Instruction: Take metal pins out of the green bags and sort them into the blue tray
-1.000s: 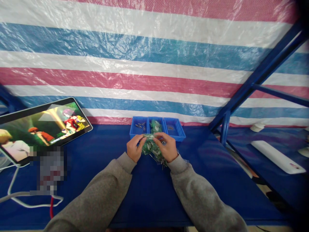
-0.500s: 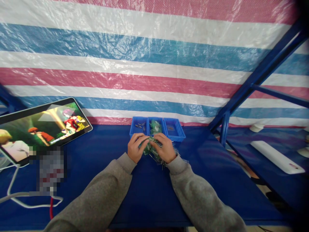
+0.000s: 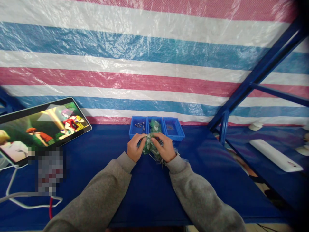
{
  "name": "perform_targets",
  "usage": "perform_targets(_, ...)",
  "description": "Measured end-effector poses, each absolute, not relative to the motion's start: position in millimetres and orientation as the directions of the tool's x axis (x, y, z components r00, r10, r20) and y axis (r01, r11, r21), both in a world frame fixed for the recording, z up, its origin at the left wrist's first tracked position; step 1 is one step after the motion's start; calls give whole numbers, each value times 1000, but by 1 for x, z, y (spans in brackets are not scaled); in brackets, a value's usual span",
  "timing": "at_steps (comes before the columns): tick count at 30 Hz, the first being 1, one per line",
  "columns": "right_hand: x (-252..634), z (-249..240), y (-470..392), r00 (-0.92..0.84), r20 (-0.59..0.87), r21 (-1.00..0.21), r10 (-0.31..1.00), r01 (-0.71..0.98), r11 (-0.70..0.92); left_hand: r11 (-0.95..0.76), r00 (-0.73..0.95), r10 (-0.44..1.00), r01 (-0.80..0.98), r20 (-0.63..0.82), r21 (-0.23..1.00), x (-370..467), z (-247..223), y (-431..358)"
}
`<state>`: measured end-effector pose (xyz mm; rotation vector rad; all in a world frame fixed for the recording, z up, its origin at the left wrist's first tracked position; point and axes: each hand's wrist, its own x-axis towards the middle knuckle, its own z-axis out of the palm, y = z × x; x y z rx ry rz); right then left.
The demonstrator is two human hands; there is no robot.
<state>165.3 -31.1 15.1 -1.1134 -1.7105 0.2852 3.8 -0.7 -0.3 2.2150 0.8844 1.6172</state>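
At the eleven o'clock edge of the loose green pile [image 3: 155,153], left hand [image 3: 135,149] and right hand [image 3: 166,149] pinched a small clear packet [image 3: 148,136] between thumbs and fingertips. The fingers had just shifted, exposing it more, which suggested its handling was unfinished.

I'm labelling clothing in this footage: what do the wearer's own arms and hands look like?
Both arms are in long, plain grey sleeves with a slightly mottled look and narrower cuffs at the wrists. The left hand and right hand are bare, with no gloves.
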Motion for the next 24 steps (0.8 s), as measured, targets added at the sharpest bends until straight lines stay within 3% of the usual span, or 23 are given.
perform_targets(17, 163, 11, -32, -17, 623, -599, 782, 633, 491, -784, 224, 611, 308, 759, 540, 5, 3, -5)
perform_targets(21, 164, 14, -33, -1, 609, -647, 793, 578, 497, -788, 217, 603, 315, 768, 529, 5, 3, -4)
perform_targets(24, 167, 16, -33, 43, 623, -691, 781, 500, 523, -764, 121, 620, 319, 775, 561, 4, 0, -2)
